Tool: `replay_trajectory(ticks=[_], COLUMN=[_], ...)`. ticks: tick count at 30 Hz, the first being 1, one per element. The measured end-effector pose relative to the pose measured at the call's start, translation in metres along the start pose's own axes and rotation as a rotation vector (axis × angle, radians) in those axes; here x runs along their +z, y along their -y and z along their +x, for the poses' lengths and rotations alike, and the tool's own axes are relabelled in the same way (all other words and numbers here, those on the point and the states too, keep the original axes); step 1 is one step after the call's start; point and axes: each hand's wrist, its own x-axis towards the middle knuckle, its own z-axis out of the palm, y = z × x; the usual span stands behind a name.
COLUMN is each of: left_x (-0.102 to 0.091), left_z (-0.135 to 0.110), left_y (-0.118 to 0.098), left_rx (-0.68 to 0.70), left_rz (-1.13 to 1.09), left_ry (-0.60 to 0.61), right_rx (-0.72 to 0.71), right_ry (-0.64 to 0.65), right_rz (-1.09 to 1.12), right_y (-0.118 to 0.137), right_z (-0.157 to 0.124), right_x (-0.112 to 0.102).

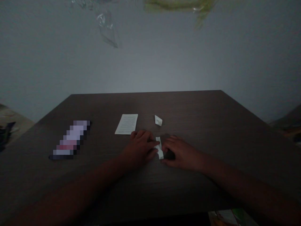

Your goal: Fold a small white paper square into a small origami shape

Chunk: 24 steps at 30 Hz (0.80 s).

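A small folded white paper strip (160,153) lies on the dark wooden table between my two hands. My left hand (141,147) rests at its left side, with index finger and thumb pressed on the paper and the other fingers curled. Beside the strip's right edge is my right hand (182,152), its fingers bent and its thumb apart from them, with a dark gap between. The right fingertips are close to the paper; whether they touch it is hard to see in the dim light. Just beyond the hands sits a small folded paper piece (158,120), pointed in shape.
A printed sheet or booklet (127,124) lies beyond my left hand. Farther left is a phone (70,139) with a blurred screen. The table (188,106) ends at a pale wall (164,62), where clear and yellow plastic hangs. Below the near edge, colourful packaging (225,217) shows.
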Motion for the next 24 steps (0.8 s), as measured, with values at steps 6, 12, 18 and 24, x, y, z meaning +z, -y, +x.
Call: replay_trajectory(ticks=[6,12,18,24], left_x=[-0.005,0.007,0.008,0.012], left_z=[-0.003,0.004,0.008,0.008], left_y=[0.005,0.012,0.008,0.008], left_rx=[0.091,0.153,0.154,0.182], left_rz=[0.092,0.172,0.230,0.294], left_ry=[-0.046,0.007,-0.002,-0.063], right_rx=[-0.060,-0.063,-0.091,-0.083], right_ry=[-0.017,-0.010,-0.036,-0.027], right_rz=[0.004,-0.011,-0.029,-0.021], right_y=[-0.006,-0.007,-0.008,-0.008], right_z=[0.000,0.001,0.002,0.004], right_x=[0.001,0.001,0.003,0.002])
